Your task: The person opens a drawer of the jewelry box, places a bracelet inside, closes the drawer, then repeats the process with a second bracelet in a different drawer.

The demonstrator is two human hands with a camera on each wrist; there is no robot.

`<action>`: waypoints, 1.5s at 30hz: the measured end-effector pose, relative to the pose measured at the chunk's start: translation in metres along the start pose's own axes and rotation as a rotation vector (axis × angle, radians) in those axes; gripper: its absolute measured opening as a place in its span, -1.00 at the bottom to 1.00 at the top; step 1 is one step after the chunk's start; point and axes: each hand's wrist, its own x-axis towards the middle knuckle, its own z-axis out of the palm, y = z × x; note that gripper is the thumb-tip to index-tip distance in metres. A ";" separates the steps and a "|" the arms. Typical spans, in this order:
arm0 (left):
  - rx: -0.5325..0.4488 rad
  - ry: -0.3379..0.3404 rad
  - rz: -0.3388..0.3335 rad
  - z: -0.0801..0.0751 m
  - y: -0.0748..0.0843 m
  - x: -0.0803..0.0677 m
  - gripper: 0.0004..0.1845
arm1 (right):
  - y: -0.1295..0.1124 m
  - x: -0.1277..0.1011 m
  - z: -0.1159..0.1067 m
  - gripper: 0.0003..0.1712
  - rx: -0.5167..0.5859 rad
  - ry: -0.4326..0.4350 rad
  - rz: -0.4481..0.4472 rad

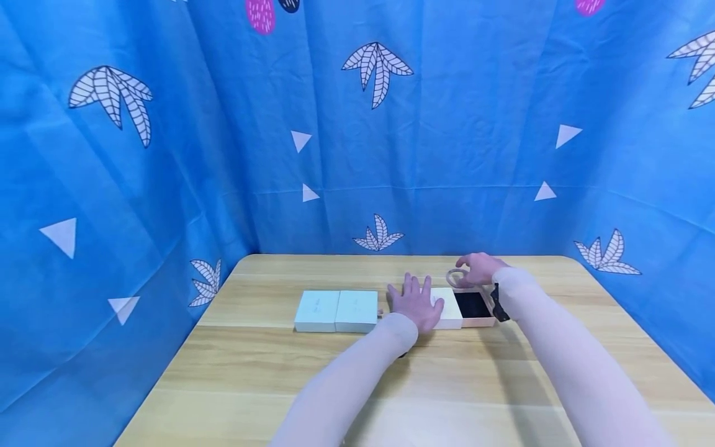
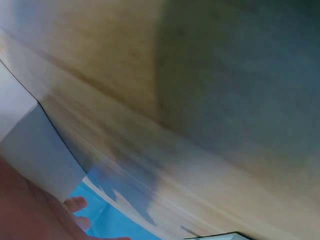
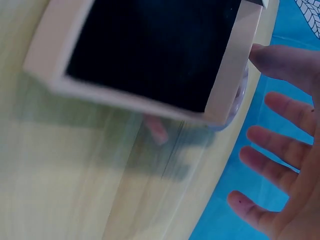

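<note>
Head view shows your left hand point(image 1: 416, 303) lying flat, fingers straight and spread, pressing on the white sleeve point(image 1: 449, 308) of a pale pink box near the middle of the wooden table point(image 1: 290, 372). The box's drawer tray point(image 1: 473, 308) is slid out to the right of that sleeve, its black lining facing up. Your right hand point(image 1: 481, 269) sits just behind the tray, toward the blue curtain, with a translucent pink bangle point(image 1: 457, 277) at its fingertips; whether the fingers pinch the ring or only touch it cannot be told from here. In the right wrist view your fingers point(image 3: 280, 165) are spread and relaxed beside the tray point(image 3: 150, 55), and only a pale curved edge of the bangle point(image 3: 239, 98) peeks past the tray's far corner, so the grip stays unclear there too. To the left of your left hand, two light blue boxes point(image 1: 336, 310) lie side by side, touching each other. The left wrist view is blurred: it shows table grain, a box wall point(image 2: 35, 150) and your fingertips point(image 2: 75, 204) beside blue cloth.
</note>
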 end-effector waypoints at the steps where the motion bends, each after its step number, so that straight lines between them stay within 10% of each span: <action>1: 0.003 0.000 0.000 0.000 0.001 0.000 -0.23 | 0.001 0.002 0.001 -0.32 0.000 0.000 0.002; 45: 0.030 0.026 -0.023 0.005 0.002 0.001 -0.21 | -0.001 0.029 0.016 -0.33 -0.068 -0.010 0.030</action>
